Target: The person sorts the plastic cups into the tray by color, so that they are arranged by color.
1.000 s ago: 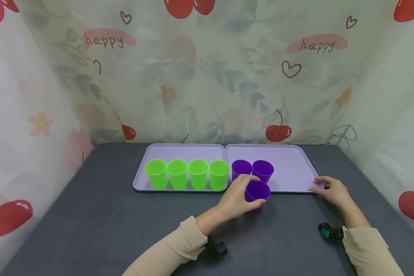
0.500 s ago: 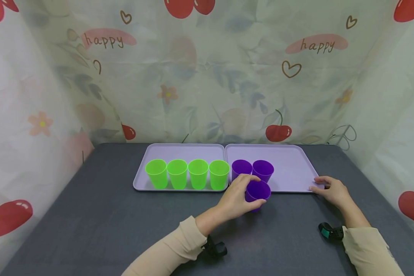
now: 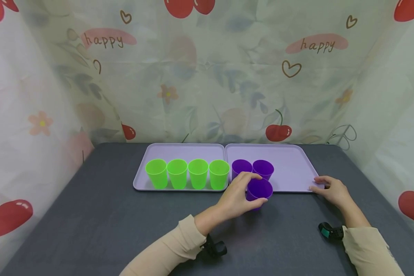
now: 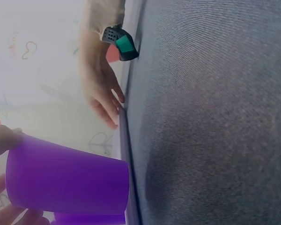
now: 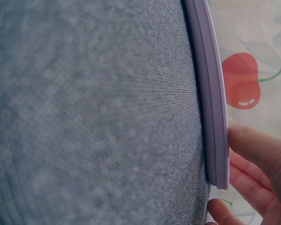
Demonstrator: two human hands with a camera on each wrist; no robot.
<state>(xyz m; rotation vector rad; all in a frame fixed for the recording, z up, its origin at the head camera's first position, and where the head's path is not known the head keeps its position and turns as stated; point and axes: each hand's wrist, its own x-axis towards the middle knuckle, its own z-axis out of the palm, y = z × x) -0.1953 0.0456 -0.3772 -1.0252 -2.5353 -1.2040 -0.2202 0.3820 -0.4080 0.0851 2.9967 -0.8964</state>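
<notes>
My left hand (image 3: 234,195) holds a purple plastic cup (image 3: 260,189) near its rim, thumb on the near side and fingers on the far side. The cup is upright, lifted over the front edge of the right lilac tray (image 3: 291,168); its shadow falls on the cloth. Behind it, two more purple cups (image 3: 263,168) stand side by side at that tray's left end. At the tray's front right corner, my right hand (image 3: 334,191) grips the rim between thumb and fingers. The right wrist view shows the thumb (image 5: 250,143) on the rim.
Against the right tray's left side lies a second lilac tray (image 3: 189,150), with a row of several bright green cups (image 3: 177,174) along its front. Dark grey cloth (image 3: 107,214) covers the table. A printed curtain (image 3: 207,76) hangs behind and on both sides.
My left hand and the purple cup have shifted slightly up and to the right, toward the right tray. The right hand stays at the tray corner.
</notes>
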